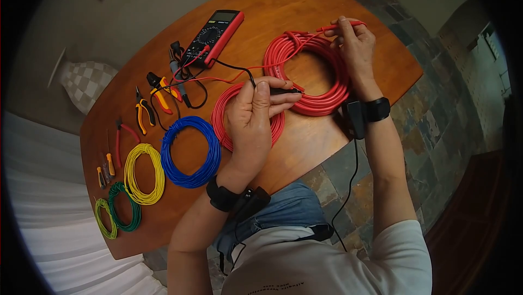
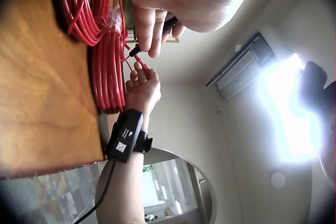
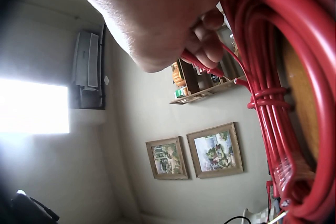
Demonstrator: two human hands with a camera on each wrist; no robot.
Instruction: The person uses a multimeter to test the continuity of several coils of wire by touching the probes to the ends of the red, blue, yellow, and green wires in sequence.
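Note:
My left hand (image 1: pixel 253 112) holds the black multimeter probe (image 1: pixel 286 91) between its fingers, over the smaller red wire coil (image 1: pixel 220 111). The black probe's front end is close to a short red wire end (image 1: pixel 298 86) by the thicker red cable coil (image 1: pixel 340 88). Above that coil's far right side, my right hand (image 1: pixel 355 50) pinches the red multimeter probe (image 1: pixel 357 23) between thumb and fingers. A red lead (image 1: pixel 261 67) runs across the thick coil towards the multimeter (image 1: pixel 213 36), which lies face up. Fingers cover part of both probes.
Blue (image 1: pixel 190 152), yellow (image 1: pixel 144 174), dark green (image 1: pixel 125 206) and light green (image 1: pixel 106 219) wire coils lie at left on the wooden table (image 1: pixel 297 156). Wire strippers (image 1: pixel 162 94), pliers (image 1: pixel 144 112), red-handled cutters (image 1: pixel 120 145) and small screwdrivers (image 1: pixel 110 164) lie behind them.

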